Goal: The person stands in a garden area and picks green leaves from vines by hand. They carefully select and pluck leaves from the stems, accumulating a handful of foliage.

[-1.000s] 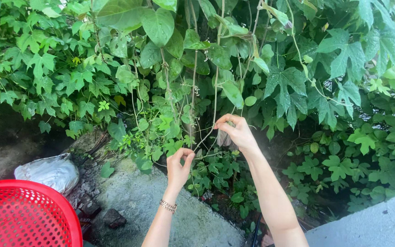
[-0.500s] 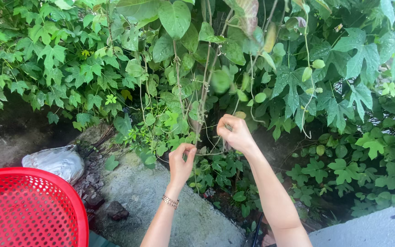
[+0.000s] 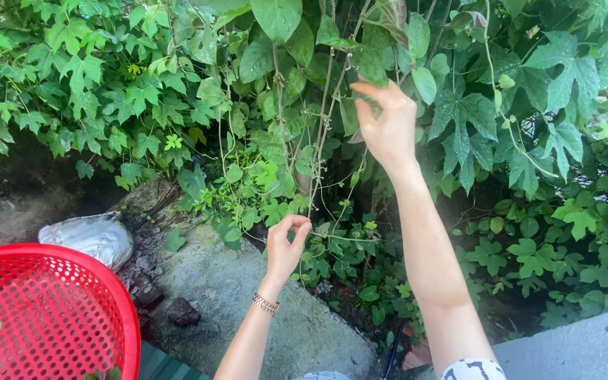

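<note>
I am looking down at my two bare hands, both reaching into a thick wall of climbing green vines.

My left hand is the lower one, with a thin bracelet at the wrist. Its thumb and forefinger are pinched shut on a thin pale vine stem that runs straight up from that pinch into the leaves.

My right hand is raised well above and to the right of the left one. Its fingers are curled in among the leaves at the top of the same cluster of stems. They seem to be closing on a leaf or stem there, but foliage hides what they hold, so I cannot tell if the grip is shut.

Down and to the left of my left hand sits a red perforated plastic basket, well apart from both hands. Beyond it lies a crumpled pale plastic bag on a rough concrete slab. A grey ledge lies under my right forearm.

I judge that I am at the sorting-out stage, steadying one stem below while feeling along it above. The next move would call for a light pull with the lower pinch kept firm, since the stems are thin and tangled.
</note>
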